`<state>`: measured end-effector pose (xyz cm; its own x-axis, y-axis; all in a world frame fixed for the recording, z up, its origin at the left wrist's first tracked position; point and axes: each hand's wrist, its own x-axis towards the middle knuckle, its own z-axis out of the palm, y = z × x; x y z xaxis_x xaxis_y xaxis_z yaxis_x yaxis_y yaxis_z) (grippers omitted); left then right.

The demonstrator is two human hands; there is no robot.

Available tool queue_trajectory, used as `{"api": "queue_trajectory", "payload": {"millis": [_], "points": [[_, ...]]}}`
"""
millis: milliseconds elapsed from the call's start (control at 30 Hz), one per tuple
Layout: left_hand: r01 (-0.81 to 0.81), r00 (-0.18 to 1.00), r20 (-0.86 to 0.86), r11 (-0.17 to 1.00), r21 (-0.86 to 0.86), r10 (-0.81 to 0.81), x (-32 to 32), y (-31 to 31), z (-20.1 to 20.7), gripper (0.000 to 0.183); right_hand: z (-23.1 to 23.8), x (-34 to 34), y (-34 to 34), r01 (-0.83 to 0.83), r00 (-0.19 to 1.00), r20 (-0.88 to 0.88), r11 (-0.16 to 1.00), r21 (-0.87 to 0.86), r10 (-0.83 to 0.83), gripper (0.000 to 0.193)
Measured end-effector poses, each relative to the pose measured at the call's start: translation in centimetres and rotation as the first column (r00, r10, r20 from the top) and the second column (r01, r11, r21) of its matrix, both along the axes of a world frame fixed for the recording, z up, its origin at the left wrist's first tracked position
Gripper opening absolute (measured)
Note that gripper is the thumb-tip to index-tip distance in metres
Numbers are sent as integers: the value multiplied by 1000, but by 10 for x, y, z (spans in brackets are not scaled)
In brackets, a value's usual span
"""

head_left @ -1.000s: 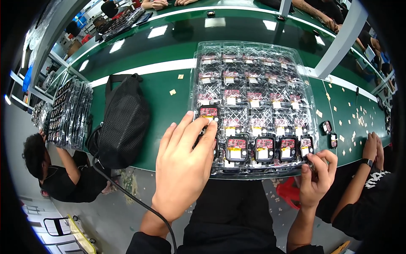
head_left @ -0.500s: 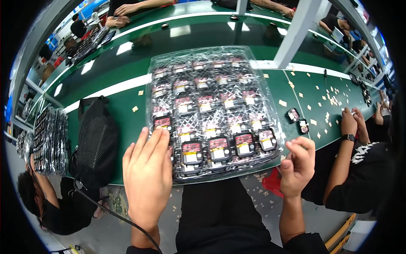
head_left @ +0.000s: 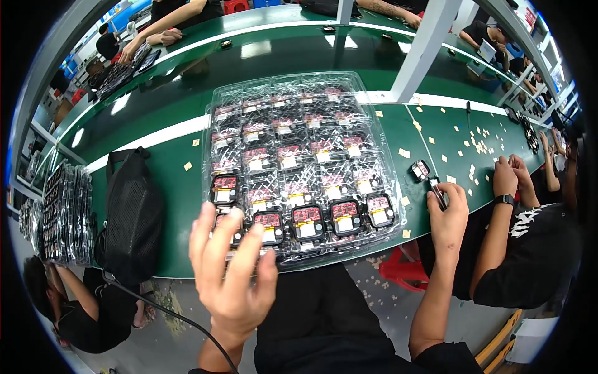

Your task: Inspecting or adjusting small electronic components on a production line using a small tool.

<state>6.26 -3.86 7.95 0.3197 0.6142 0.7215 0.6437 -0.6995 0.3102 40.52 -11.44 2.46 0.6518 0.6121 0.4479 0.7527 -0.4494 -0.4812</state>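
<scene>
A clear plastic blister tray (head_left: 346,80), seemingly several layers deep, sits before me on the green bench. Its pockets hold small square black-cased electronic modules (head_left: 307,222) with red circuit boards and yellow strips. My left hand (head_left: 233,283) is open, fingers spread just over the tray's near left corner and partly covering a module there. To the right of the tray, my right hand (head_left: 450,218) pinches one black module (head_left: 440,196) between thumb and fingers, tilted on edge. Another loose module (head_left: 420,169) lies on the bench just beyond it.
A black bag (head_left: 132,215) and a stack of filled trays (head_left: 65,215) stand at the left. Small tan pieces (head_left: 479,146) litter the bench at the right. A grey post (head_left: 427,53) rises behind. Co-workers sit at both sides; a red stool (head_left: 402,269) is below right.
My left hand has drawn back toward me, baring modules at the tray's left edge. My right hand has moved out to the loose modules and closed on one. The view has shifted slightly.
</scene>
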Motion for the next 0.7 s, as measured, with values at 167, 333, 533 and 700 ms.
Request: {"api": "queue_trajectory", "payload": {"millis": [167, 333, 533, 700], "points": [[405, 909, 126, 913, -49, -397, 11, -28, -6, 23, 1, 6, -4, -28, 995, 99, 996, 87, 19, 16], [746, 621, 627, 602, -286, -471, 26, -48, -15, 33, 27, -50, -47, -303, 870, -180, 785, 540, 459, 38], [936, 299, 953, 184, -301, 40, 28, -64, -24, 81, 46, -130, -35, -778, 369, -228, 434, 454, 901, 46], [927, 308, 946, 194, -322, 99, 19, -66, -30, 79, 37, -139, -32, -762, 361, -244, 435, 480, 900, 43]]}}
